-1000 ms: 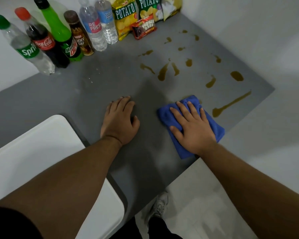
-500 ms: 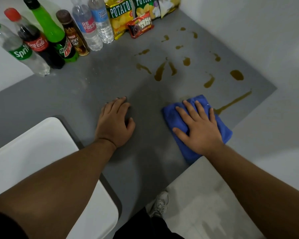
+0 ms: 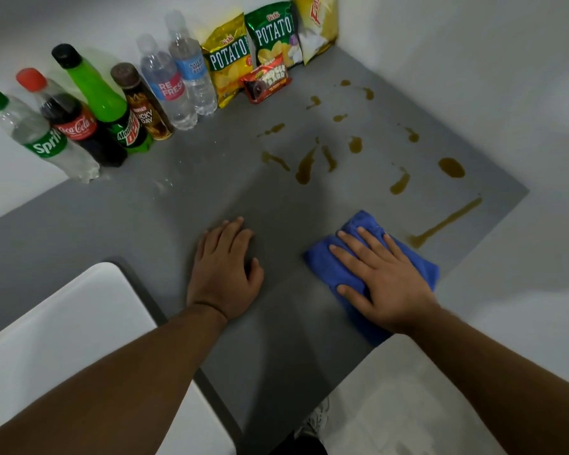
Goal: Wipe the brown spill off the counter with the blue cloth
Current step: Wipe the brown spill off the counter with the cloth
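Observation:
My right hand [image 3: 386,284] lies flat with spread fingers on the folded blue cloth [image 3: 322,262] and presses it onto the grey counter [image 3: 178,208] near the front right edge. A long brown streak [image 3: 447,221] of the spill ends just right of the cloth, a small gap apart. More brown spill lies farther back: a blob [image 3: 451,167], a curved streak [image 3: 399,183] and a group of streaks [image 3: 304,165]. My left hand [image 3: 225,270] rests palm down on bare counter left of the cloth and holds nothing.
Several drink bottles [image 3: 102,103] stand along the back left wall, with snack bags [image 3: 229,60] and a red packet [image 3: 266,83] in the back corner. A white chair seat [image 3: 63,323] sits at front left. My shoe [image 3: 316,425] shows on the floor below.
The cloth under my right hand slid right onto the near end of the long streak, then came back a little to the left. The view tilted up. My left hand stayed put.

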`<state>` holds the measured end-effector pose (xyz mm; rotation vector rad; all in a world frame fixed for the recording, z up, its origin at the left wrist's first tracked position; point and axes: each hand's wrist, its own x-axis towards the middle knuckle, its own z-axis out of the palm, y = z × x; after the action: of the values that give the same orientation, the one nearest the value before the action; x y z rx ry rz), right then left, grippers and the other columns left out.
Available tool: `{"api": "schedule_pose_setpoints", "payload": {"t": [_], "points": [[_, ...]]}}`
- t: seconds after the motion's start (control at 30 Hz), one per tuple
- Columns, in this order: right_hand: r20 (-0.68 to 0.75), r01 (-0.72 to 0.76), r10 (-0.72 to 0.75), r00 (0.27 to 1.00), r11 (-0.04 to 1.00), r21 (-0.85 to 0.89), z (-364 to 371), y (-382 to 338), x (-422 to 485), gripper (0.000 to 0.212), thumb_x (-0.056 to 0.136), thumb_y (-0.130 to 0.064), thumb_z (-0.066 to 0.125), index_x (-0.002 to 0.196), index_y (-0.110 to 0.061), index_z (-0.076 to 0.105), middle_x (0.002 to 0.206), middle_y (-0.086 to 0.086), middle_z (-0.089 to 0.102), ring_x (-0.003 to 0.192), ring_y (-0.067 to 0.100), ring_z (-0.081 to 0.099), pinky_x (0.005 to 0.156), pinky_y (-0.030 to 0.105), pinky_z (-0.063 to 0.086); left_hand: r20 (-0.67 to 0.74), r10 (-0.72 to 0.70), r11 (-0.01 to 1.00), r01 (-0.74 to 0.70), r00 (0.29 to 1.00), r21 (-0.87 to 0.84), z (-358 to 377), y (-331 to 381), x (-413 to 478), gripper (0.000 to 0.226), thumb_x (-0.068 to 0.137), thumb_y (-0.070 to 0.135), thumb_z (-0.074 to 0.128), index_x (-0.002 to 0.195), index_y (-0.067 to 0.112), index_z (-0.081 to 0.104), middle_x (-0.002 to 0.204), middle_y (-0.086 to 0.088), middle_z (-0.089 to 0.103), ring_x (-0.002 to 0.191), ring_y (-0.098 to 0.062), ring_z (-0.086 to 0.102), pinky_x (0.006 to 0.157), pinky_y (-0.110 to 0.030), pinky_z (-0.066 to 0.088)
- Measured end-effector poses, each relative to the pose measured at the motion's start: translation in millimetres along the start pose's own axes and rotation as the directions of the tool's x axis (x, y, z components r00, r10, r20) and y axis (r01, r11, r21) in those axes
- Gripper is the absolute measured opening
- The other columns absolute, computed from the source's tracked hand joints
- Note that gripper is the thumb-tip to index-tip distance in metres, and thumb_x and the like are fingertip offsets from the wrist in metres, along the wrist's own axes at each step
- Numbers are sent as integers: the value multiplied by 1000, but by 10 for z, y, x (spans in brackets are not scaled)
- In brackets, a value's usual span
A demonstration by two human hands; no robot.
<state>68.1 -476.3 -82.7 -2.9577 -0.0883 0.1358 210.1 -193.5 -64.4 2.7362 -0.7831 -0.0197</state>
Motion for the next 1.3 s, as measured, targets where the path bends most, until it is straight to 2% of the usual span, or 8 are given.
{"api": "schedule_pose_setpoints", "payload": {"t": [0.27, 0.4, 0.57, 0.83, 0.9, 1.0, 1.1, 1.3], "points": [[-16, -384, 384, 923, 922, -48, -57, -321, 740, 72, 103, -66, 13, 166, -30, 8, 174, 1, 5, 160, 31, -6, 127, 59, 0, -43, 24, 998, -21, 999, 57, 74, -31, 34, 53, 84, 31, 58, 131, 9, 61, 151, -14, 53, 137, -39, 50, 117, -58, 36], [15, -187, 188, 982, 982, -14, -4, -375, 530, 71, 105, -65, 17, 166, -31, 6, 175, -2, 2, 160, 26, -13, 128, 56, 0, -54, 41, 997, -37, 998, 67, 120, -62, 37, 53, 84, 32, 56, 131, 9, 60, 152, -15, 52, 136, -39, 50, 117, -58, 36], [37, 36, -37, 999, 999, 18, -66, -15, 301, 67, 105, -65, 29, 164, -39, 14, 173, -14, 7, 161, 18, -2, 129, 51, 4, -59, 40, 998, -36, 997, 54, 115, -61, 24, 52, 84, 31, 56, 132, 11, 60, 151, -13, 52, 136, -37, 49, 117, -58, 36], [2, -409, 410, 912, 910, -59, -96, -425, 1060, 73, 102, -66, 13, 166, -30, 8, 174, -1, 1, 160, 32, -6, 126, 61, -3, -26, 17, 999, -16, 1000, 51, 79, -56, 45, 52, 82, 32, 60, 130, 13, 61, 149, -12, 53, 133, -36, 51, 115, -58, 38], [9, -365, 367, 930, 929, -65, -55, -568, 1071, 74, 102, -67, 12, 166, -30, 4, 174, 0, -3, 159, 33, -9, 127, 60, -4, -21, 11, 999, -10, 1000, 33, 53, -70, 110, 52, 80, 35, 61, 127, 14, 62, 144, -11, 56, 128, -36, 53, 111, -55, 41], [36, -120, 121, 992, 992, -33, -20, -473, 769, 70, 104, -66, 19, 165, -36, 4, 175, -5, 2, 160, 25, -12, 128, 54, -5, -25, 2, 1000, -1, 1000, 13, -14, -147, 323, 50, 76, 33, 65, 122, 13, 65, 138, -11, 60, 120, -37, 56, 105, -50, 44], [60, 4, -4, 998, 1000, -2, -75, -137, 583, 67, 104, -66, 27, 164, -41, 10, 173, -12, 8, 160, 16, -7, 129, 50, 1, -28, -13, 1000, 13, 1000, -21, -89, -302, 609, 48, 78, 29, 65, 123, 10, 65, 140, -12, 59, 125, -39, 54, 110, -53, 41], [-8, -296, 295, 955, 955, -35, -150, -69, 1093, 69, 103, -65, 19, 165, -35, 13, 174, -5, 8, 160, 24, -6, 128, 55, -1, 14, -13, 1000, 13, 1000, -14, -108, -415, 992, 54, 85, 36, 61, 133, 11, 60, 148, -10, 53, 134, -37, 48, 119, -56, 32]]}}
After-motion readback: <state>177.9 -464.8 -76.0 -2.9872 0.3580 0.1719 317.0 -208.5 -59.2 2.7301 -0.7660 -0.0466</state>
